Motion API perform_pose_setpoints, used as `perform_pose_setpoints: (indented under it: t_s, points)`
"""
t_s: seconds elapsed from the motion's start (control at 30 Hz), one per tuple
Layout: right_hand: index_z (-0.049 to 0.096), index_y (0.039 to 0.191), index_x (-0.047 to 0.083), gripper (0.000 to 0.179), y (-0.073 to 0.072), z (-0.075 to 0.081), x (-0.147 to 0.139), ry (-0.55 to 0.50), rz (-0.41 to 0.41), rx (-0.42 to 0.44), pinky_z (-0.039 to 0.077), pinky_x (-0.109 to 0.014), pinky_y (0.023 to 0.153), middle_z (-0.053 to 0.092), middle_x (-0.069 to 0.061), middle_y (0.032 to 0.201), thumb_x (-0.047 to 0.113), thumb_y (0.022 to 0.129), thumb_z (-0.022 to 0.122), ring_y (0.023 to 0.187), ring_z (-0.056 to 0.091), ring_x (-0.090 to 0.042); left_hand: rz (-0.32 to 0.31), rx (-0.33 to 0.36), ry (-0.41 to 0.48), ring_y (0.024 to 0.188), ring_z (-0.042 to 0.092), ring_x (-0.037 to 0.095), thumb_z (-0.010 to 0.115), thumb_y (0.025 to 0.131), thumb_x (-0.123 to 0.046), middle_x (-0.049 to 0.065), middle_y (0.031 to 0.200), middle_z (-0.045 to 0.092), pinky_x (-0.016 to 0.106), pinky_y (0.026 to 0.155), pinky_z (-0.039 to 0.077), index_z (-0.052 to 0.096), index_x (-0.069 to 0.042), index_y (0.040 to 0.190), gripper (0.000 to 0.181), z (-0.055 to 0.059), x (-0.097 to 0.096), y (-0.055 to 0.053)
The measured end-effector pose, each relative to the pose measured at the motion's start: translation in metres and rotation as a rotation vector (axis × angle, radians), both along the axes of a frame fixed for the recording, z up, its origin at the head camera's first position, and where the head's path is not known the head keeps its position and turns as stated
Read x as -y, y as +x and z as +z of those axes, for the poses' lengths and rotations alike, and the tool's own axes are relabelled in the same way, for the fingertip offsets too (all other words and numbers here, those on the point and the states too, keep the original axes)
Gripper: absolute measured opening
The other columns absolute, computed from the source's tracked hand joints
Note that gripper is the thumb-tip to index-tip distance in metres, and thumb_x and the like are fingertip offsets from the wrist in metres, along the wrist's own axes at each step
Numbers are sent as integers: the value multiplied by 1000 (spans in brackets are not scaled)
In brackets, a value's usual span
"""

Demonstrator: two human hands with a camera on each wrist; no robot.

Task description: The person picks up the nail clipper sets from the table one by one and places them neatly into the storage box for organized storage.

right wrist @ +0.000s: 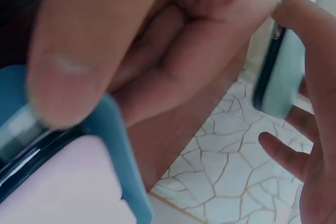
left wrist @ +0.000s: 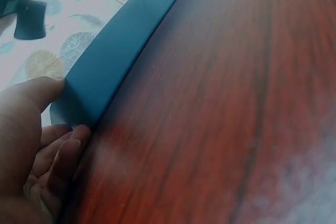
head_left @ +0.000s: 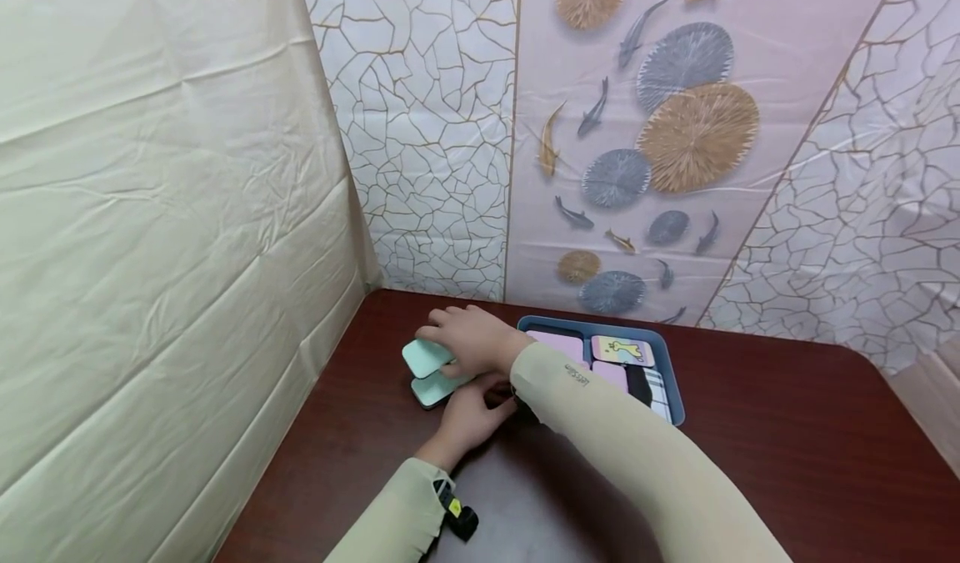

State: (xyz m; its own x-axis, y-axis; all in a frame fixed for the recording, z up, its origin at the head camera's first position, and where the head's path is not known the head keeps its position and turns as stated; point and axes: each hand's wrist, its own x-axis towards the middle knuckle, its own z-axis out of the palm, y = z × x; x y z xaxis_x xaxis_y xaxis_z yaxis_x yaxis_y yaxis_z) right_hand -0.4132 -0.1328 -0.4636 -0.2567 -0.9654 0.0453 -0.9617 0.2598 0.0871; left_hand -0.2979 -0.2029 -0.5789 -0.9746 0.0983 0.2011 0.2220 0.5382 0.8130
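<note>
My right hand [head_left: 480, 339] holds a mint-green rounded flat case [head_left: 426, 358] with a dark edge, raised and tilted over the table's left side. Just below it lies a second mint-green case [head_left: 431, 390], partly covered by the hands. My left hand [head_left: 467, 419] grips the near left corner of a blue tray [left wrist: 115, 51], thumb on the rim and fingers against the outer wall. In the tray lie pink cases [head_left: 557, 344], a case with a yellow animal picture [head_left: 622, 350], and a black and a plaid piece [head_left: 657, 392]. My right forearm hides part of the tray.
The dark red wooden table [head_left: 780, 429] extends to the right and front. A cream cloth [head_left: 187, 213] hangs along the left edge, and a patterned sheet [head_left: 442, 171] hangs behind. A black wrist camera [head_left: 459, 513] is strapped to my left wrist.
</note>
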Motion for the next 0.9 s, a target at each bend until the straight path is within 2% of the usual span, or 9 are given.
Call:
perform_pose_setpoints:
  t_s: [0.13,0.27,0.5,0.7,0.9]
  points:
    - [56,159,23,65,-2,1,-18,-67,-61,63,55,-37,92,57,-1,133,48,102,75,114,57,-18,14,0,-15,103,76,10,76,105,-48,-8,128,76,38,94,61,74,-26,138,40,-2,-2,-1]
    - [58,157,18,68,-2,3,-39,-148,-114,109,57,-34,88,60,-2,132,52,101,77,105,62,-15,24,12,-25,102,77,11,74,104,-53,-5,127,77,39,91,62,75,-23,137,44,-3,-3,-2]
    - [63,147,12,66,-5,10,-84,-302,-219,153,59,-39,84,67,-5,131,49,96,83,104,67,-19,39,50,-34,100,77,9,73,104,-56,-2,125,79,40,90,63,74,-17,140,53,-1,-2,-1]
    - [62,146,11,66,-2,13,-127,-409,-343,208,60,-45,83,69,-9,134,44,94,86,105,68,-24,45,55,-27,99,77,8,73,104,-56,-1,126,78,41,91,62,74,-16,138,53,-2,-3,-1]
    - [61,149,13,67,0,7,-172,-419,-456,233,59,-48,81,69,-8,139,48,97,83,100,69,-22,60,68,-26,100,77,7,76,102,-53,-2,125,79,41,93,62,74,-18,138,51,-2,-6,-1]
